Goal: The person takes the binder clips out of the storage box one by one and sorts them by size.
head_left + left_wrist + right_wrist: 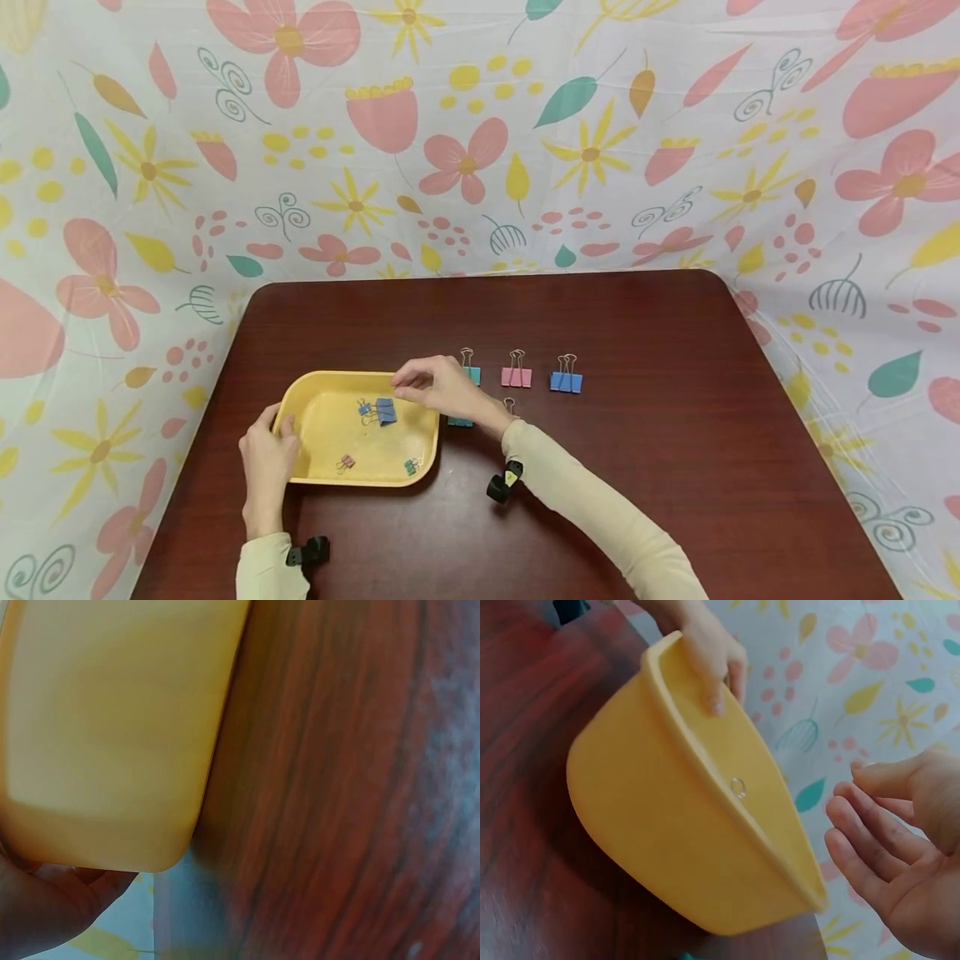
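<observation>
A yellow plastic tray (318, 429) sits at the left of the table. My left hand (268, 458) grips its left end, thumb inside the rim and fingers outside. Over the tray's right end hovers my right hand (450, 390), fingers loosely bent; the right wrist view shows nothing between them. Inside the tray lie a larger blue binder clip (386, 411), a small blue binder clip (364, 407), a small pink binder clip (347, 461) and a small teal binder clip (412, 467).
Right of the tray, a pink binder clip (516, 377) and a blue binder clip (566, 382) stand in a row with a partly covered teal binder clip (473, 374). Nearer, my right arm partly hides another teal clip (460, 422) and a clip's wire handle (509, 404). A patterned cloth (465, 217) hangs behind the table.
</observation>
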A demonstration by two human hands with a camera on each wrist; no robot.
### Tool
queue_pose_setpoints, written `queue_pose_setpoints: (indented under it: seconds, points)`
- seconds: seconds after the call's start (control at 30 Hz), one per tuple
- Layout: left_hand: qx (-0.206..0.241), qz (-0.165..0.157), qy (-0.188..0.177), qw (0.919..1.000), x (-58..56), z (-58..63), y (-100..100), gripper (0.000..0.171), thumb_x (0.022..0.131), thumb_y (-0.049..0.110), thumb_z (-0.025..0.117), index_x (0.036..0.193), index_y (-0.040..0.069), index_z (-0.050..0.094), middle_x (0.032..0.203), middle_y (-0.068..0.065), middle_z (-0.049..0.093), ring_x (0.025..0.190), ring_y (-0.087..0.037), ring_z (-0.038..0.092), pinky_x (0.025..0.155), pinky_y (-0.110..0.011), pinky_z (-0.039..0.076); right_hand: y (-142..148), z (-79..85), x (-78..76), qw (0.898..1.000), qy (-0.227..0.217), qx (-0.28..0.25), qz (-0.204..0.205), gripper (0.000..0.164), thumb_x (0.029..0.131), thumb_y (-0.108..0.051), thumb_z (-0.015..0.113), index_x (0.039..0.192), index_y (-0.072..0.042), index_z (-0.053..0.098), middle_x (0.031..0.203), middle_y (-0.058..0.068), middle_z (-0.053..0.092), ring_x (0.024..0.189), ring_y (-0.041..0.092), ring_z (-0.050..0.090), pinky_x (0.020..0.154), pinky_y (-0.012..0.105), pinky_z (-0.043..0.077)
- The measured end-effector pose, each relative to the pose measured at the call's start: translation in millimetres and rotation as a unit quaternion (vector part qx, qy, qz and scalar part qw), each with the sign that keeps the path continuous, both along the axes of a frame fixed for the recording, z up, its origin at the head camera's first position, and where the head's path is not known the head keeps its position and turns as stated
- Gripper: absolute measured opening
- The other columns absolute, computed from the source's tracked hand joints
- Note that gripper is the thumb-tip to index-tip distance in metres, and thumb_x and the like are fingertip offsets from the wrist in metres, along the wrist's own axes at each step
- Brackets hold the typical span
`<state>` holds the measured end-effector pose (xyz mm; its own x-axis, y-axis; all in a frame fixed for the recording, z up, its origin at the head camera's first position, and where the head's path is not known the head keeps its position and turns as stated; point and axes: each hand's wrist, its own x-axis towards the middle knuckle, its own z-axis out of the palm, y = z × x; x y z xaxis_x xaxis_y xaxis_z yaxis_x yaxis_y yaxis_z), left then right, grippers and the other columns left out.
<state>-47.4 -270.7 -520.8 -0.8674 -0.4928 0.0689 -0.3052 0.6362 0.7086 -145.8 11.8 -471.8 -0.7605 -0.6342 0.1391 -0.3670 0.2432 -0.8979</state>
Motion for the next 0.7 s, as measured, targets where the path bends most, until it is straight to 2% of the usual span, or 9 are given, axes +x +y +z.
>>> queue_pose_setpoints:
  seconds: [0.2, 0.43, 0.6, 0.7]
  points:
    - [-0.003, -0.001, 0.000, 1.0000, 0.5, -0.2, 0.0, 0.031, 0.100, 0.011, 0.056, 0.126, -0.002, 0.066, 0.116, -0.032, 0.068, 0.100, -0.049, 0.062, 0.083, -0.058, 0.049, -20.4, -11.3, 4.9, 0.999, -0.020, 0.007, 0.028, 0.016, 0.089, -0.007, 0.076, 0.105, -0.003, 0.076, 0.098, 0.008, 0.079, 0.085, 0.011, 0.074, 0.079, 0.019, 0.057]
    - [-0.002, 0.000, -0.006, 1.0000, 1.7, -0.6, -0.3, 0.031, 0.100, 0.011, 0.056, 0.127, -0.001, 0.065, 0.118, -0.032, 0.068, 0.103, -0.049, 0.062, 0.084, -0.058, 0.049, -36.0, -27.0, 10.2, 0.998, -0.046, 0.013, 0.046, 0.020, 0.090, -0.007, 0.076, 0.108, 0.001, 0.074, 0.100, 0.008, 0.078, 0.086, 0.004, 0.072, 0.078, 0.017, 0.056]
    - [0.001, 0.003, -0.004, 1.0000, 1.3, -0.5, -0.2, 0.031, 0.100, 0.011, 0.056, 0.127, -0.001, 0.066, 0.118, -0.032, 0.068, 0.103, -0.049, 0.061, 0.085, -0.058, 0.048, -44.6, -29.8, 9.8, 0.998, -0.053, 0.025, 0.039, 0.023, 0.089, -0.007, 0.076, 0.111, 0.001, 0.073, 0.108, 0.012, 0.077, 0.090, 0.015, 0.074, 0.079, 0.015, 0.055]
    - [0.002, 0.001, 0.000, 1.0000, 0.2, -0.5, -0.3, 0.031, 0.100, 0.011, 0.056, 0.127, -0.001, 0.066, 0.118, -0.032, 0.068, 0.103, -0.049, 0.061, 0.084, -0.058, 0.049, -50.8, -32.7, 8.7, 0.998, -0.026, 0.055, 0.033, 0.025, 0.090, -0.010, 0.077, 0.114, -0.003, 0.073, 0.113, 0.010, 0.076, 0.093, 0.018, 0.074, 0.079, 0.015, 0.054]
